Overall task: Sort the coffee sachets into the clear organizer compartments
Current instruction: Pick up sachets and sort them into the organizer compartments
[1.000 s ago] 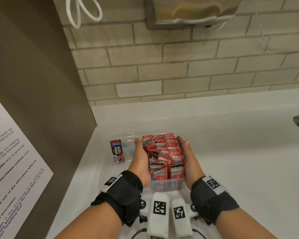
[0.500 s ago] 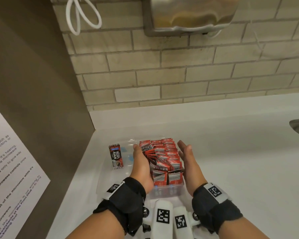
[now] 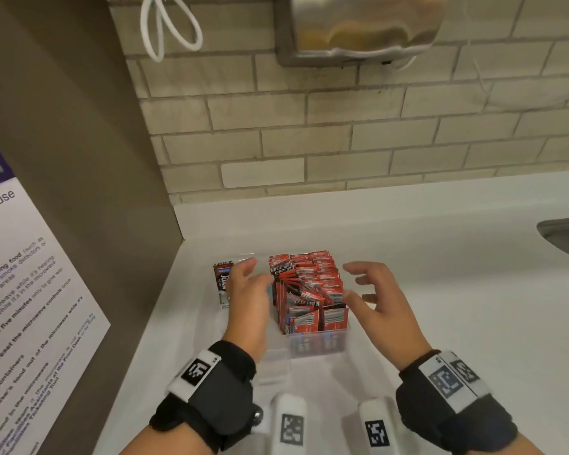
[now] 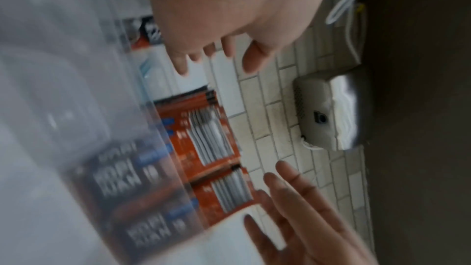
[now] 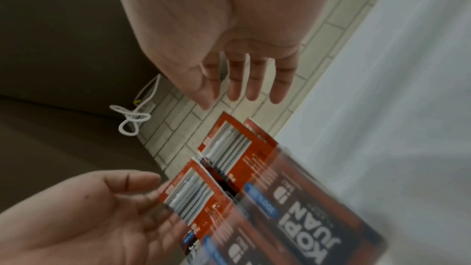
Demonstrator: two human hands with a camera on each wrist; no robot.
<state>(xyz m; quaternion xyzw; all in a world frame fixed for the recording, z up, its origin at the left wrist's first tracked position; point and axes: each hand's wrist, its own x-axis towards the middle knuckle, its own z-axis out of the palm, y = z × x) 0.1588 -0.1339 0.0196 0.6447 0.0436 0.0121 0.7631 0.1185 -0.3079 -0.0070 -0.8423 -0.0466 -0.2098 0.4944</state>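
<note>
A: Near edge first. Left hand (image 3: 248,300) and right hand (image 3: 373,302) flank the clear organizer (image 3: 312,348) on the white surface (image 3: 457,323); both grips released, fingers spread, holding nothing.

B: Why there?

A: Probably squaring the pack. Red coffee sachets (image 3: 309,290) stand upright in tight rows in the right compartment: thin, glossy foil, flat-edged.

B: Further back?

A: One dark sachet (image 3: 222,284) upright at the far left; its compartment wall is too transparent to confirm. Behind that, matte brick wall (image 3: 342,136).

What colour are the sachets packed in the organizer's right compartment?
Red sachets with white-grey striped panels, clearest in the head view.
</note>
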